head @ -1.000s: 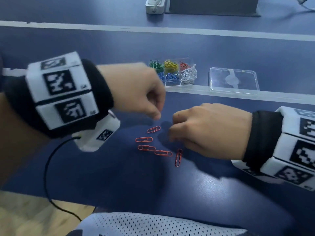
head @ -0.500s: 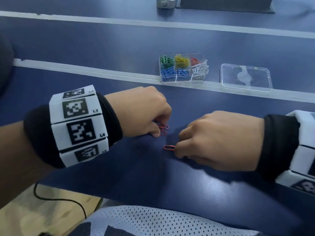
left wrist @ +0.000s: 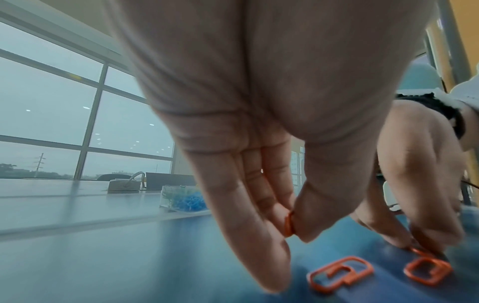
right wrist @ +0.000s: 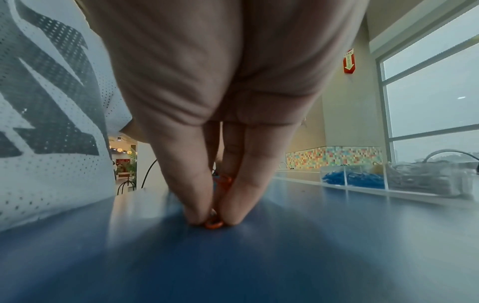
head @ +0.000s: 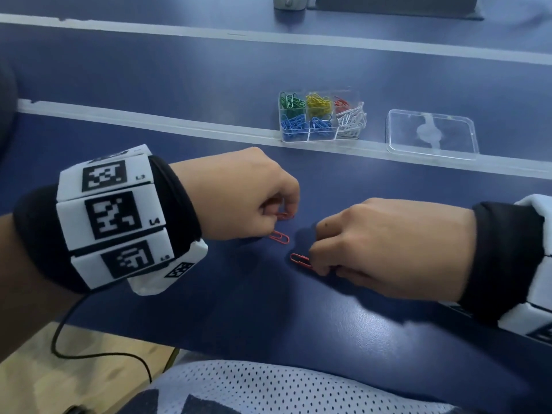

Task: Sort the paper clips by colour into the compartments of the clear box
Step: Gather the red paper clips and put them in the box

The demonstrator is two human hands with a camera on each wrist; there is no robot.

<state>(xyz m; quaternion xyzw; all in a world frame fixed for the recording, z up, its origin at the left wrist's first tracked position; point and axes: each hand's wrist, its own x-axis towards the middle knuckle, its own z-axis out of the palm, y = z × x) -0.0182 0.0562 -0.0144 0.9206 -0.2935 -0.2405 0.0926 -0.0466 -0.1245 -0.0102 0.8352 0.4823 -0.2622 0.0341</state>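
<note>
My left hand (head: 285, 209) pinches red paper clips (head: 285, 216) between thumb and fingers, lifted just off the blue table; the left wrist view shows a red clip (left wrist: 289, 225) nipped at the fingertips. One loose red clip (head: 279, 236) lies on the table below it. My right hand (head: 316, 265) pinches another red clip (head: 300, 260) that still touches the table, and the right wrist view shows red clips (right wrist: 215, 222) between its fingertips. The clear compartment box (head: 321, 138) sits further back, holding green, yellow, red, blue and white clips.
The box's clear lid (head: 430, 134) lies to its right on the same white strip (head: 179, 128). A black cable (head: 98, 355) hangs off the near table edge at left. A white power strip (head: 288, 3) sits at the far edge.
Several red clips lay loose on the table a second ago. Both hands came down and gathered most of them; one loose clip and the one under my right fingers remain on the surface.
</note>
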